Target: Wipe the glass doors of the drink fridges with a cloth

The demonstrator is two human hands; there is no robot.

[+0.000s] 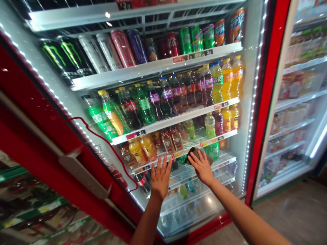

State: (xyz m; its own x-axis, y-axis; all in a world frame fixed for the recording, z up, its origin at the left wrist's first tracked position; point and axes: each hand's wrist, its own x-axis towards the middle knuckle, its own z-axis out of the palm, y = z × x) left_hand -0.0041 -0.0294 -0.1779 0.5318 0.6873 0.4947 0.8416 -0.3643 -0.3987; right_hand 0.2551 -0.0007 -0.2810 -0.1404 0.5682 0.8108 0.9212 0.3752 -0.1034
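My right hand (202, 166) presses a dark grey-brown cloth (208, 158) against the glass door (196, 206) of a drinks cooler. The cloth lies under its fingers and shows on both sides of them. To the left, my left hand (160, 180) is open, its fingers spread and pointing up at the glass, with nothing in it. Behind the fingers runs a shelf edge with price tags (176, 155). Small brown bottles (167, 141) and orange drink bottles (147, 147) stand on that shelf.
Upper shelves hold cans (122, 47) and soda bottles (145, 103). A red line (109, 144) curves down the door's left side, near the door handle (84, 173). A second cooler (296, 119) stands at the right. Stocked shelves (38, 211) fill the lower left.
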